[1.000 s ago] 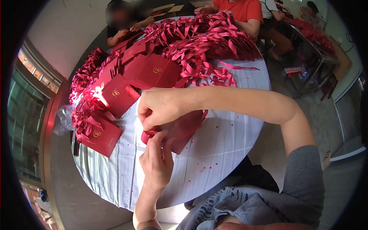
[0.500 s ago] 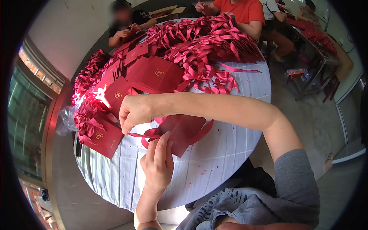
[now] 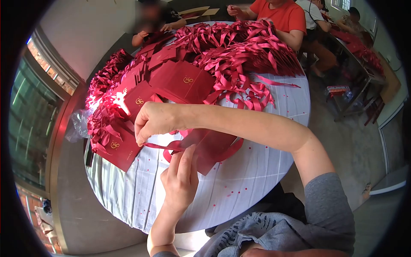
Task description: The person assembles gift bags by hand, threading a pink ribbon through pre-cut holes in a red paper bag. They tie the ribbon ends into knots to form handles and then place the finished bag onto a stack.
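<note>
A dark red paper bag point(image 3: 209, 150) lies in front of me on the table, a red ribbon point(image 3: 159, 146) fastened to it. My right hand point(image 3: 150, 122) reaches across from the right, thumb and fingers pinching the free end of that ribbon. The ribbon runs taut from there to my left hand point(image 3: 182, 177), whose fingertips close on it at the bag's near left side. Part of the bag is hidden behind my right forearm. Another red bag point(image 3: 117, 150) with a gold emblem lies just left of my right hand.
Stacked red bags point(image 3: 182, 81) and heaps of red ribbons point(image 3: 239, 43) cover the far side of the round table point(image 3: 239, 180). A clear plastic bag point(image 3: 78, 126) hangs at the left edge. Across the table sit a person in red point(image 3: 280, 17) and one in black. Others work at a further table.
My view has shifted slightly, so the table and bags sit a little further right. Both hands keep nearly the same pose on the ribbon.
</note>
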The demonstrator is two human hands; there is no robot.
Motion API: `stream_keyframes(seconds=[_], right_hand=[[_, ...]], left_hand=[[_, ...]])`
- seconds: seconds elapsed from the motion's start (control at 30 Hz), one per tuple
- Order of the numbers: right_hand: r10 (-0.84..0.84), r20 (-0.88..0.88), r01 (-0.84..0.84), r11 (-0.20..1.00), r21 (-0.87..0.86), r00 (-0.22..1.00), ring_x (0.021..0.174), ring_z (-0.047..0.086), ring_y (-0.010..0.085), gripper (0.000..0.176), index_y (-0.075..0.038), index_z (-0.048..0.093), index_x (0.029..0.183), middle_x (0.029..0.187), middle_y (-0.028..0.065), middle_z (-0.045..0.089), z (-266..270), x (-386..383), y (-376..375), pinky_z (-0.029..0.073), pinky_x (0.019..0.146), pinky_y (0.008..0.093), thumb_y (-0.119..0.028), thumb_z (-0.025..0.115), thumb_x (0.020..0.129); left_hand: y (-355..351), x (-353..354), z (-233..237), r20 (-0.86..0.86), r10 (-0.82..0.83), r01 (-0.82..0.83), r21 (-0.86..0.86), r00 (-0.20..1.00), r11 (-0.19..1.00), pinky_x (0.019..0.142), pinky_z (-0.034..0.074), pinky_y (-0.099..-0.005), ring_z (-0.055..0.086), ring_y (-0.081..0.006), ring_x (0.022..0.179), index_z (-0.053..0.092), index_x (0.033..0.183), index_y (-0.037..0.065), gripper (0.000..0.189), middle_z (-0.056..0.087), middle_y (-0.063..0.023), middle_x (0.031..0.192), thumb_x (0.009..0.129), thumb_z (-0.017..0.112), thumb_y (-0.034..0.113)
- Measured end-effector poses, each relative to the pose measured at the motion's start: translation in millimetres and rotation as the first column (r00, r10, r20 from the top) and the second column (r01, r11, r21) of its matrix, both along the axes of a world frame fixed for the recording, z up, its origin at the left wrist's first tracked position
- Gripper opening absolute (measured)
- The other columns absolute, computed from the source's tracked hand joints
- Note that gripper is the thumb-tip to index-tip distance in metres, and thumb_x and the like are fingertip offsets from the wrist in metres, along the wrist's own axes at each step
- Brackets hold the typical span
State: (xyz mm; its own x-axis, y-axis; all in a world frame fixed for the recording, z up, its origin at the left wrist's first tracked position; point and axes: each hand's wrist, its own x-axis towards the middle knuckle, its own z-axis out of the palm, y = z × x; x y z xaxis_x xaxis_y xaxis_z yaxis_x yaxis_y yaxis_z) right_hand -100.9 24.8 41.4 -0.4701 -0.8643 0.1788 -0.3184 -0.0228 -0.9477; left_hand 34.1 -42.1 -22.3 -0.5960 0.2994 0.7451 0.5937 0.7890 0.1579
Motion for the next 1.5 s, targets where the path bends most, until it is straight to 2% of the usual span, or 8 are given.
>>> stream_keyframes(seconds=[0.17,0.3,0.5,0.9,1.07,1.17,1.33,1.5], right_hand=[[-0.329,-0.551,0.231,0.943,-0.240,0.767,0.071,0.064,0.0221,0.016,-0.001,0.067,0.085,0.078,0.0146,0.065,-10,-5,6,0.048,0.063,0.0315,-0.015,0.063,0.080],[-0.539,-0.565,0.315,0.836,-0.450,0.624,0.059,0.058,0.0187,0.019,-0.003,0.058,0.080,0.071,0.0083,0.057,-11,27,57,0.045,0.054,0.0310,-0.019,0.068,0.079],[-0.414,-0.759,0.462,0.871,-0.170,0.503,0.080,0.058,0.0275,0.025,-0.002,0.057,0.080,0.080,0.0110,0.057,-83,48,70,0.047,0.069,0.0396,-0.025,0.066,0.078],[-0.215,0.050,0.195,0.944,0.267,0.975,0.058,0.053,0.0052,0.015,0.002,0.059,0.095,0.073,0.0034,0.061,-82,-10,127,0.043,0.052,0.0206,-0.011,0.057,0.087],[-0.159,-0.363,0.295,0.886,0.357,0.918,0.072,0.057,0.0112,0.019,0.004,0.061,0.093,0.075,0.0033,0.062,-84,-30,149,0.045,0.066,0.0257,-0.009,0.063,0.080],[-0.308,-0.104,0.324,0.857,0.401,0.946,0.060,0.055,0.0071,0.014,0.001,0.062,0.089,0.071,0.0025,0.060,-71,-29,153,0.045,0.055,0.0224,-0.010,0.064,0.081],[-0.464,0.112,0.454,0.885,0.100,0.879,0.058,0.056,0.0061,0.014,-0.001,0.062,0.088,0.071,0.0006,0.061,-69,-27,149,0.045,0.051,0.0200,-0.013,0.067,0.082],[-0.430,0.311,0.500,0.843,-0.196,0.847,0.061,0.055,0.0061,0.016,-0.001,0.063,0.092,0.075,0.0015,0.062,-71,-26,142,0.045,0.054,0.0206,-0.014,0.067,0.084]], left_hand=[[-2,-1,4,0.075,0.090,-0.096,0.079,0.993,0.992,0.049,0.048,-0.0321,0.061,-0.0258,0.058,0.061,0.098,0.004,0.021,0.062,-0.0088,0.078,0.079,0.065,-0.002],[-21,-12,-2,0.215,0.162,-0.200,0.168,0.963,0.965,0.054,0.049,-0.0334,0.062,-0.0289,0.064,0.061,0.098,0.004,0.017,0.063,-0.0115,0.082,0.081,0.062,0.001],[-28,-24,-10,0.290,0.170,-0.250,0.269,0.942,0.930,0.058,0.048,-0.0324,0.062,-0.0273,0.064,0.062,0.095,-0.001,0.015,0.064,-0.0156,0.079,0.080,0.062,0.001],[-72,-59,-42,0.737,0.081,-0.433,0.301,0.671,0.850,0.055,0.047,-0.0308,0.060,-0.0180,0.060,0.068,0.096,0.000,0.019,0.063,-0.0130,0.077,0.080,0.066,0.010],[-75,-59,-42,0.698,0.257,-0.400,0.046,0.668,0.915,0.073,0.048,-0.0338,0.060,-0.0259,0.082,0.070,0.093,0.002,0.017,0.058,-0.0151,0.091,0.079,0.067,0.012],[-77,-61,-33,0.691,0.263,-0.341,-0.025,0.673,0.940,0.078,0.046,-0.0365,0.058,-0.0309,0.087,0.067,0.098,0.001,0.019,0.055,-0.0171,0.099,0.082,0.062,0.010],[-60,-85,-27,0.555,0.197,-0.254,0.026,0.808,0.967,0.076,0.047,-0.0369,0.059,-0.0316,0.086,0.066,0.095,0.000,0.017,0.060,-0.0169,0.092,0.084,0.061,0.011],[-57,-111,-34,0.763,0.004,-0.210,0.173,0.646,0.962,0.065,0.049,-0.0308,0.063,-0.0200,0.067,0.065,0.088,-0.003,0.014,0.067,-0.0127,0.079,0.079,0.065,0.008]])
